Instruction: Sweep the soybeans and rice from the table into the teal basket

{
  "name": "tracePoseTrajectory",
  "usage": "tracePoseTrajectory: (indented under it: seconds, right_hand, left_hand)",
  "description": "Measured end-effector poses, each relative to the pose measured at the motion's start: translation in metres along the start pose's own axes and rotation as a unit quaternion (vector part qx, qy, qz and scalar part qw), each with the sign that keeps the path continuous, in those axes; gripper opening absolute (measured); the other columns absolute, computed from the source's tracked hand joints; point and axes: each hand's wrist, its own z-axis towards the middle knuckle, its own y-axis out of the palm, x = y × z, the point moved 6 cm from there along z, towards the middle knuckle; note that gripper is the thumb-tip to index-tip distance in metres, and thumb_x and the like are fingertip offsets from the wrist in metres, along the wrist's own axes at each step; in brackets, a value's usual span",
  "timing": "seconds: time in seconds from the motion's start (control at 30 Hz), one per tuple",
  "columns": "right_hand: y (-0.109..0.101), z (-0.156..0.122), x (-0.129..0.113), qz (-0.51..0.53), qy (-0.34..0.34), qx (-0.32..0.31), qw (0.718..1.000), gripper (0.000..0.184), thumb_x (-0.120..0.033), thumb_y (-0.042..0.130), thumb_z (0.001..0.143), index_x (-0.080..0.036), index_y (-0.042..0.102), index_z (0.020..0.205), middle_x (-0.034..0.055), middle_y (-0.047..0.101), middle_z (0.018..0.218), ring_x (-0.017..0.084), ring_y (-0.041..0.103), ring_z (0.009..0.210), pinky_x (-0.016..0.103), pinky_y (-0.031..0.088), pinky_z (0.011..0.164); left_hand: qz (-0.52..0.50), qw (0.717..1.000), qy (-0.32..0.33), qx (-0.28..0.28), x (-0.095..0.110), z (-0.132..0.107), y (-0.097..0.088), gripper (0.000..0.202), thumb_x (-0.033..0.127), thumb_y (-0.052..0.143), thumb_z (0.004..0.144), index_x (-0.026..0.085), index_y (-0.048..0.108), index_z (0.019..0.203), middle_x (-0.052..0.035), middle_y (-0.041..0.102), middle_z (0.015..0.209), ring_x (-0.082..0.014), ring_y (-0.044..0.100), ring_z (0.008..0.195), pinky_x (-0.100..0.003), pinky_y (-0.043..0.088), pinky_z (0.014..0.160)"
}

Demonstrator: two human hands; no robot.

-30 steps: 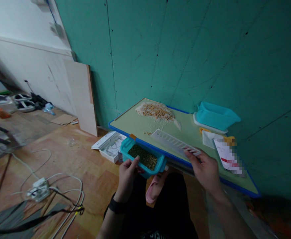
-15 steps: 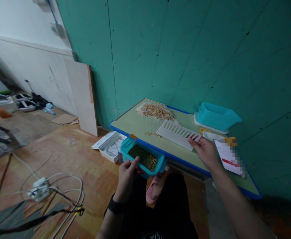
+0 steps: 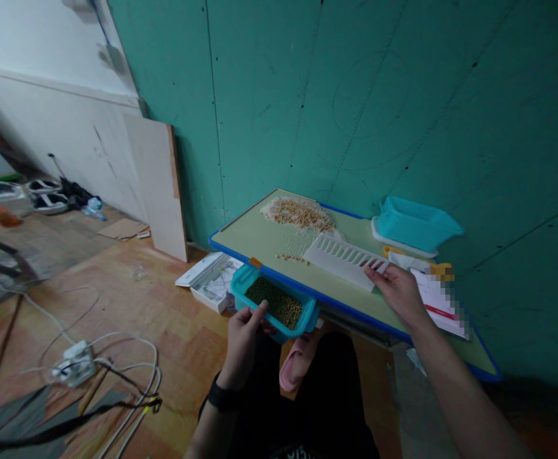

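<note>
My left hand (image 3: 244,331) grips the near rim of a blue plastic tub (image 3: 241,275), its thumb over the edge. Green and tan beans (image 3: 275,302) lie inside that tub, which is held just off the table's front edge. My right hand (image 3: 400,290) is closed on the right end of a white slotted plastic panel (image 3: 339,258), held low over the tabletop. Beyond the panel's left end is a spread pile of tan beans mixed with white grains (image 3: 298,213). A short row of stray beans (image 3: 292,258) lies near the front edge.
The table (image 3: 255,233) has a blue edge and stands against a green wall. On its right are an empty blue tub (image 3: 420,223), a yellow object (image 3: 444,272) and a white-and-red sheet (image 3: 444,306). An opened white box (image 3: 209,280) and a power strip (image 3: 76,363) are on the floor.
My right hand and the white slotted panel have shifted slightly to the right. My left hand and the blue tub with beans look unmoved.
</note>
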Motion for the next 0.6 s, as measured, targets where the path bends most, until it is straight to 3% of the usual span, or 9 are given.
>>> tracePoseTrajectory:
  seconds: [0.23, 0.6]
  right_hand:
    - [-0.004, -0.007, -0.002, 0.015, 0.012, 0.002, 1.0, 0.049, -0.064, 0.073, 0.077, -0.02, 0.078, 0.095, 0.0096, 0.08, 0.095, 0.029, 0.075, 0.088, 0.04, 0.059, 0.079]
    - [0.003, -0.02, -0.025, 0.0, 0.0, 0.004, 1.0, 0.048, -0.065, 0.072, 0.077, -0.02, 0.078, 0.092, 0.0085, 0.08, 0.09, 0.029, 0.076, 0.083, 0.038, 0.06, 0.075]
  left_hand:
    - [0.001, 1.0, -0.003, 0.001, -0.003, 0.0, -0.001, 0.05, 0.055, 0.089, 0.062, 0.018, 0.057, 0.055, 0.0013, 0.062, 0.047, -0.0134, 0.06, 0.042, -0.023, 0.049, 0.046]
    - [0.004, 1.0, -0.006, 0.003, 0.001, -0.001, 0.002, 0.053, 0.058, 0.09, 0.059, 0.019, 0.056, 0.054, -0.0001, 0.063, 0.045, -0.0141, 0.059, 0.04, -0.024, 0.049, 0.044]
